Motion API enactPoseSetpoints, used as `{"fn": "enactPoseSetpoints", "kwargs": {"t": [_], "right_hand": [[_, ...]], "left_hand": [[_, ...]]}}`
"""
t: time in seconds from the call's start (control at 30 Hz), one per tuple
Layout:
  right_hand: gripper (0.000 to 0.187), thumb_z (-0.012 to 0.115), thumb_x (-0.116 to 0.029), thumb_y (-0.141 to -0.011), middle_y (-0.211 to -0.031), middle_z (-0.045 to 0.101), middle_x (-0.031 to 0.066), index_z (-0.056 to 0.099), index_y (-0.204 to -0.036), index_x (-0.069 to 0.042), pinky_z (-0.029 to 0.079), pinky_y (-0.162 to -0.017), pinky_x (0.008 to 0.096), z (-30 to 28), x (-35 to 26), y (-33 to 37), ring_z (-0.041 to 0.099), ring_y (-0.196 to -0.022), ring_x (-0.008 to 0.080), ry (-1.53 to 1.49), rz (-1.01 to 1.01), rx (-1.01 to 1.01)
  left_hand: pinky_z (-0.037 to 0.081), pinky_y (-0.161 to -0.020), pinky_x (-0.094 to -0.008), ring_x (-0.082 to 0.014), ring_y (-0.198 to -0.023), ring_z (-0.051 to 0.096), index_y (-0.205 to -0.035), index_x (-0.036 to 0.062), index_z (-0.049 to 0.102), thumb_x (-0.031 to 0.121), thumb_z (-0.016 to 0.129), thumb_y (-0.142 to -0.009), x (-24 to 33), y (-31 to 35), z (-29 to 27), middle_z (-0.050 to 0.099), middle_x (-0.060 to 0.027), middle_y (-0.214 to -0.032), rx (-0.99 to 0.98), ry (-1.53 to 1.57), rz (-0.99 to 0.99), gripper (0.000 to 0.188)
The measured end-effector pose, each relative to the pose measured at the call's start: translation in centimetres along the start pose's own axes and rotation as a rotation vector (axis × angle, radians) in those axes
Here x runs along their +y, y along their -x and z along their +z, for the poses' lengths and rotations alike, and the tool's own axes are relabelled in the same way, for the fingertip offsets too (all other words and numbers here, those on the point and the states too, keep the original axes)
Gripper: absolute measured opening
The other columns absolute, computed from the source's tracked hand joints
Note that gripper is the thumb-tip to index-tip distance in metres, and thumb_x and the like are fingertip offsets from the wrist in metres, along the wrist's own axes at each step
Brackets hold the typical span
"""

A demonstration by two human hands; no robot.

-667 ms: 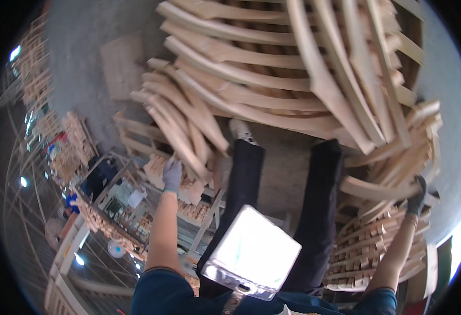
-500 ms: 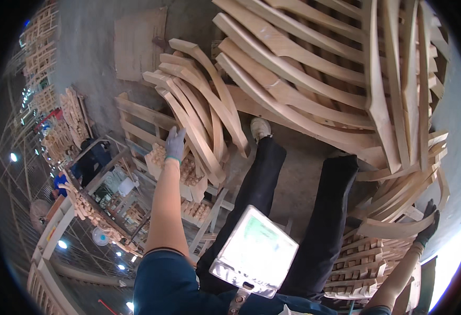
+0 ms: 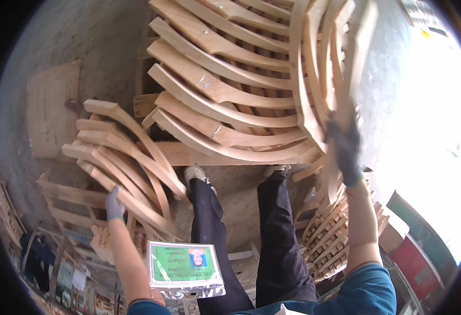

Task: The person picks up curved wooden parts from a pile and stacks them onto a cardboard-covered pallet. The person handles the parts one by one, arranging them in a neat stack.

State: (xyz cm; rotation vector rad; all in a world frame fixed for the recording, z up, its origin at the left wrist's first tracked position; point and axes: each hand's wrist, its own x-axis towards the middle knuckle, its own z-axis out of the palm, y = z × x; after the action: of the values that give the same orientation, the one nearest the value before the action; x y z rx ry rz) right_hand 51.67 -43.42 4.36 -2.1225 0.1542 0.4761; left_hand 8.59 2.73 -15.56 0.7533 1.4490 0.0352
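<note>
My right hand (image 3: 344,147), in a dark glove and smeared by motion, is closed round a long curved wooden piece (image 3: 360,50). The piece stands nearly lengthwise at the right side of a large stack of curved wooden pieces (image 3: 225,86). In a light grey glove, my left hand (image 3: 115,205) grips the lower edge of the nearest curved piece (image 3: 141,209) in a smaller pile at the left. Its fingertips are partly hidden by the wood. Several more curved pieces (image 3: 128,152) lean side by side in that pile.
A wooden beam (image 3: 188,154) runs under the large stack, just beyond my shoes. Short wooden pieces (image 3: 327,236) are stacked at the right. A slatted wooden frame (image 3: 73,194) and flat cardboard (image 3: 54,110) lie left. A badge (image 3: 185,268) hangs before me.
The view has swung to the right. My right hand has come up from the low pile at the right to beside the large stack, with a curved piece in it. My left hand remains at the smaller pile.
</note>
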Motion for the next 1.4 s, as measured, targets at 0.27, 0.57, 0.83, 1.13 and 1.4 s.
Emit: {"fn": "enactPoseSetpoints", "kwargs": {"t": [0.27, 0.57, 0.83, 1.13, 1.4], "right_hand": [[0.077, 0.057, -0.031, -0.084, -0.115, 0.052, 0.0293, 0.015, -0.141, -0.001, 0.043, -0.088, 0.049, 12.4, -1.5, -8.5, 0.055, -0.103, 0.0432, 0.68, -0.227, -0.22], [0.074, 0.06, -0.037, -0.082, -0.109, 0.054, 0.0259, 0.025, -0.137, -0.003, 0.045, -0.086, 0.0502, 13.7, 1.4, -12.2, 0.056, -0.101, 0.0408, 0.78, -0.223, 0.0], [0.041, 0.055, -0.039, -0.088, -0.104, 0.059, 0.0183, 0.058, -0.114, -0.007, 0.044, -0.084, 0.039, 1.7, 0.1, -9.5, 0.057, -0.096, 0.034, 0.342, -0.427, 0.06], [0.028, 0.055, -0.018, -0.091, -0.107, 0.062, 0.016, 0.059, -0.11, 0.003, 0.042, -0.09, 0.0333, -13.5, 11.0, -1.4, 0.058, -0.101, 0.0269, 0.245, -0.107, 0.238], [0.033, 0.054, -0.027, -0.091, -0.099, 0.065, 0.014, 0.063, -0.108, -0.001, 0.047, -0.082, 0.0336, -25.2, 27.0, 3.6, 0.062, -0.089, 0.026, 0.281, 0.294, 0.344]], "left_hand": [[0.046, -0.087, -0.0334, -0.0239, -0.095, 0.054, -0.128, -0.0011, 0.041, 0.016, 0.06, -0.086, 5.8, 12.5, -1.6, 0.054, -0.0142, -0.109, -0.006, -0.204, 0.09, 0.05], [0.042, -0.087, -0.0414, -0.036, -0.1, 0.05, -0.117, -0.0011, 0.048, 0.011, 0.061, -0.078, 14.9, 22.6, 11.2, 0.054, -0.0198, -0.107, -0.236, -1.665, 0.72, 0.043], [0.04, -0.094, -0.0403, -0.0274, -0.096, 0.051, -0.101, 0.0035, 0.058, 0.007, 0.054, -0.073, 14.8, 15.9, 28.6, 0.055, -0.0103, -0.096, -0.942, -2.024, 1.656, 0.028], [0.039, -0.098, -0.0396, -0.0165, -0.079, 0.054, -0.081, 0.016, 0.058, 0.014, 0.053, -0.075, 9.7, 8.8, 48.1, 0.052, 0.0008, -0.074, -1.196, -2.206, 2.186, 0.007], [0.04, -0.1, -0.0491, -0.0232, -0.085, 0.055, -0.078, 0.012, 0.057, 0.01, 0.055, -0.067, 8.4, 9.6, 55.5, 0.053, -0.005, -0.076, -1.269, -1.782, 2.236, 0.012]]}}
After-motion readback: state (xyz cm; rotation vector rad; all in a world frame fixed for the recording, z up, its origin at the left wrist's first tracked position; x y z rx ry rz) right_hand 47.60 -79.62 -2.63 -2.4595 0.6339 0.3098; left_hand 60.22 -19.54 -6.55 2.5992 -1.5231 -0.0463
